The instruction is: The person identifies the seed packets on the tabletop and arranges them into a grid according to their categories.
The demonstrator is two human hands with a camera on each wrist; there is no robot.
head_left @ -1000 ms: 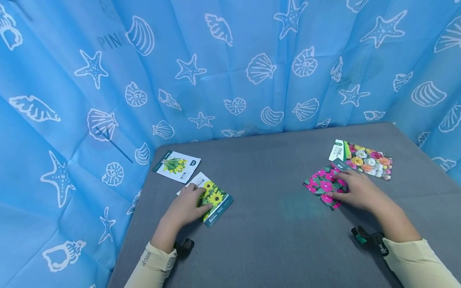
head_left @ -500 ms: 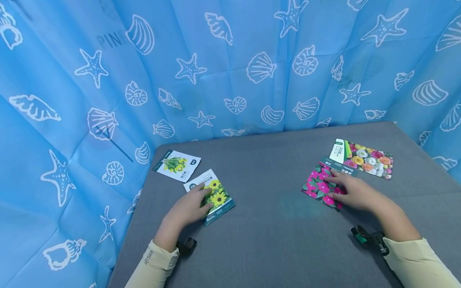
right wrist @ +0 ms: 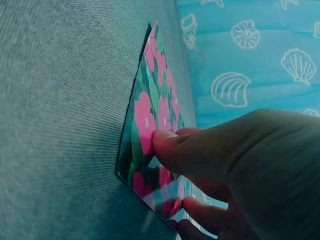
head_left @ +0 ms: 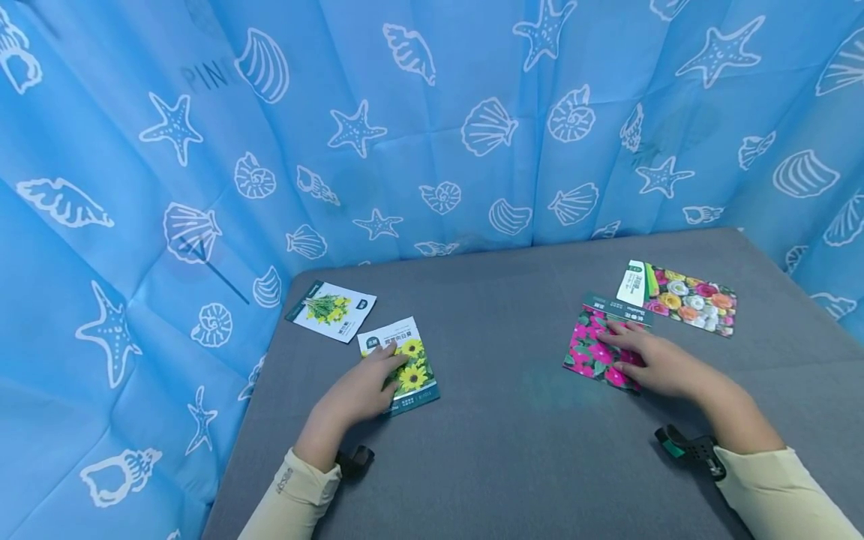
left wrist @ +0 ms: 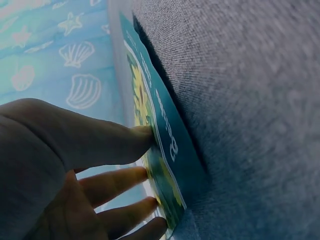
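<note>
My left hand (head_left: 364,386) rests its fingertips and thumb on a seed packet with yellow flowers (head_left: 413,375), which lies flat on the grey table; the left wrist view shows the thumb near its dark green band (left wrist: 167,125). My right hand (head_left: 664,364) touches a pink-flower seed packet (head_left: 586,349) the same way. In the right wrist view, the right thumb (right wrist: 167,142) presses on the printed face of that packet. Fingers on both hands are spread over the packets, not wrapped round them, and cover part of each picture.
Beyond the left packet lies a white seed packet with yellow blossoms (head_left: 331,311). At the far right is a packet of multicoloured flowers (head_left: 695,300), close to the pink one. A blue shell-print curtain (head_left: 418,150) hangs behind and left of the grey table (head_left: 486,465).
Under my left hand the yellow-flower packet has turned clockwise. The pink-flower packet has turned counterclockwise under my right hand. Both hands have shifted only slightly; the other two packets stay put.
</note>
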